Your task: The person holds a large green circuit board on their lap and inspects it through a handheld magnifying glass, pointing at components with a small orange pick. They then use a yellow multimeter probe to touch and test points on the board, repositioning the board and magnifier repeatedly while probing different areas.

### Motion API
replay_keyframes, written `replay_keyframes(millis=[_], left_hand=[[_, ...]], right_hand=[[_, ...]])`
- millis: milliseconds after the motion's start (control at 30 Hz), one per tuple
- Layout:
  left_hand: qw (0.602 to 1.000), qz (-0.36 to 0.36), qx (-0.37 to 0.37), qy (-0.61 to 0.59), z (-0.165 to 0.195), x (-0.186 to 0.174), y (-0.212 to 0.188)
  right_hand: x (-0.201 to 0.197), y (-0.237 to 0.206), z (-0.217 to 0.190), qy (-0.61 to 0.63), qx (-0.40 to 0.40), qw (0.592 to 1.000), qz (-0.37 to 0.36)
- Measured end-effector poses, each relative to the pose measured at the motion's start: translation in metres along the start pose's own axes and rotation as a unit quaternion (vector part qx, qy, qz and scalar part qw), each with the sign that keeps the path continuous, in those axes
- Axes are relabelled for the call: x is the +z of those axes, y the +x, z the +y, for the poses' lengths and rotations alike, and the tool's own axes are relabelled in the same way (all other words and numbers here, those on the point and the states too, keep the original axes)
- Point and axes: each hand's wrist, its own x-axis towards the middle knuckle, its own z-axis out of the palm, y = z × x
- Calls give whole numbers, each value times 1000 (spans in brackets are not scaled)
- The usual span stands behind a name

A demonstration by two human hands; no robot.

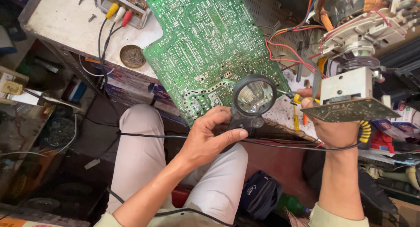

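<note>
The large green printed circuit board (210, 47) juts off the surface (61, 21) above my hands and could slip. My left hand (205, 139) grips the black-framed magnifying glass (253, 98); my right hand (334, 130) clutches a yellow-handled tool (299, 98), which might short solder joints.

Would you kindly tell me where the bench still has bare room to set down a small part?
The bare patch of white benchtop lies left of the green circuit board, between the AV jack panel and the round tin; a few screws dot it. Right of the board, red wires and the deflection yoke assembly crowd everything.
</note>
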Motion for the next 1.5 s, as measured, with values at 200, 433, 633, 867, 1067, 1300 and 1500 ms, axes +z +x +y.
replay_keyframes(millis=[200,433,633,867,1067,1300,1500], left_hand=[[1000,-6,-21,-22,2,-1,1],[999,-1,-17,-38,-1,0,0],[999,-19,34,-12,-5,0,-1],[999,4,-38,-16,-1,-2,-9],[999,11,-32,5,-5,-6,-14],[996,19,-82,-36,3,-10,-19],[996,23,-84,-15,7,-11,-20]], right_hand=[[14,-20,-9,225,62,968,86],[27,-77,5,402,109,888,195],[20,-127,34,540,136,762,329],[13,-161,52,399,173,782,447],[23,-170,48,304,132,818,470],[27,-177,47,277,115,806,510],[27,-187,48,286,119,789,530]])
